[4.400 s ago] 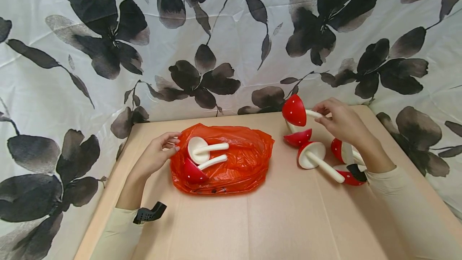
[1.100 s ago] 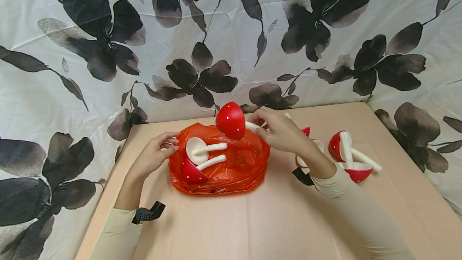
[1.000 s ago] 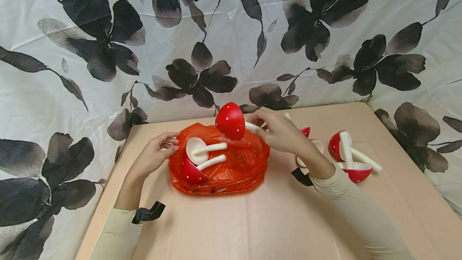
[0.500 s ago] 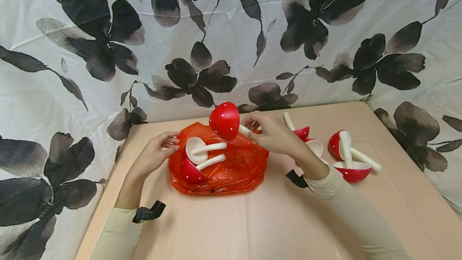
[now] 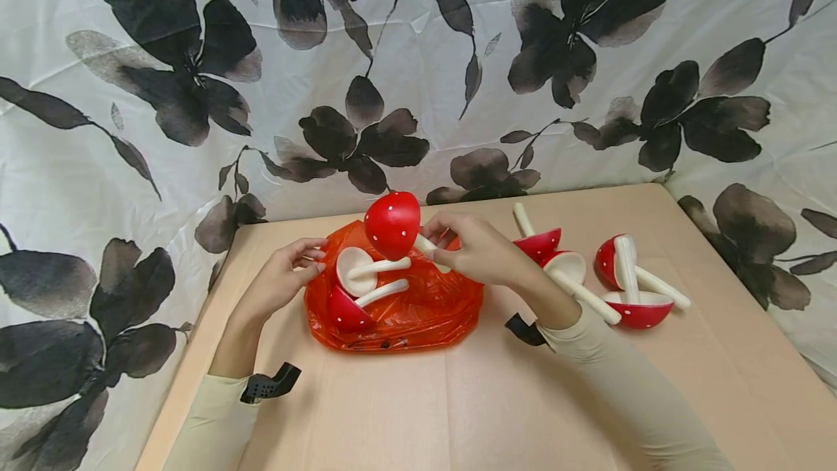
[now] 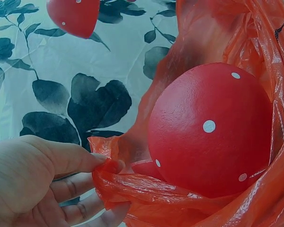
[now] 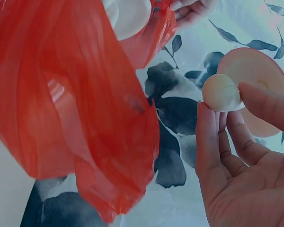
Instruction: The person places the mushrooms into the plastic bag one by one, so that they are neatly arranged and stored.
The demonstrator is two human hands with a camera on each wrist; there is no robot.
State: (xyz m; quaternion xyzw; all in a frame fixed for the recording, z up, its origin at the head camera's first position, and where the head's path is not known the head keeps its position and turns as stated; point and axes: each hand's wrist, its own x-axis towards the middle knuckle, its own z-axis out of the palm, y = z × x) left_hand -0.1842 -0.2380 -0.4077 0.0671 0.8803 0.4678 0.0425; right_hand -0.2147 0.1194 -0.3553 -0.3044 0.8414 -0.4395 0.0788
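Observation:
My right hand pinches the white stem of a toy mushroom, holding it above the back of an orange plastic bag. Its red cap with white dots points left; in the right wrist view the stem's end sits between thumb and fingertips. At the bag's left edge my left hand pinches the plastic between thumb and fingers, plainly so in the left wrist view. Two mushrooms lie in the bag's mouth: one shows its pale underside, the other its red cap.
To the right on the wooden table lie several more mushrooms: one at the back, one in front of it, and a crossed pair farther right. A floral cloth hangs behind the table.
My right hand has carried the mushroom from the pile on the right leftward over the bag, drifting slightly farther left and lower in the last half second. My left hand has stayed at the bag's edge.

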